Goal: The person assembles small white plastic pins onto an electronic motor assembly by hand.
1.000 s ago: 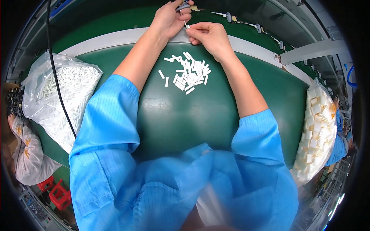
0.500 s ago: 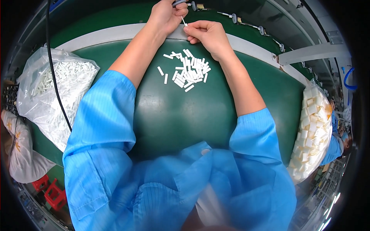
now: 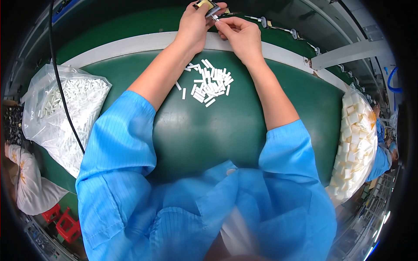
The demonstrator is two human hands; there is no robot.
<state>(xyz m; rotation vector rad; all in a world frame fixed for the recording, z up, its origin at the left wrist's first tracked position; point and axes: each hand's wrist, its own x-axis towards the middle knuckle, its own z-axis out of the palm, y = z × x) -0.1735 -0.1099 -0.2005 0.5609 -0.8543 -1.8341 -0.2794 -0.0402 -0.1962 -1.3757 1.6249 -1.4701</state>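
At the far edge of the green table [image 3: 209,135], my left hand [image 3: 193,27] is closed around a small part [image 3: 210,7] with a yellow section and a dark grey rim. The fingers of my right hand [image 3: 244,39] pinch a short white tube [image 3: 215,18] against the near end of that part. How far the tube sits over the end is too small to tell. Below both hands lies a loose pile of short white tubes [image 3: 212,82], a few of them apart on its left side.
A clear bag of white tubes [image 3: 78,104] lies at left, with a black cable [image 3: 61,91] across it. At right stands a bag of cream-coloured pieces [image 3: 358,135]. Beyond the pale rail [image 3: 130,46], more small parts [image 3: 264,21] lie on a green strip. Another person's sleeve [image 3: 35,182] shows at left.
My left hand has turned the part so its yellow side shows. My right hand has moved up slightly, bringing the white tube close against the part.
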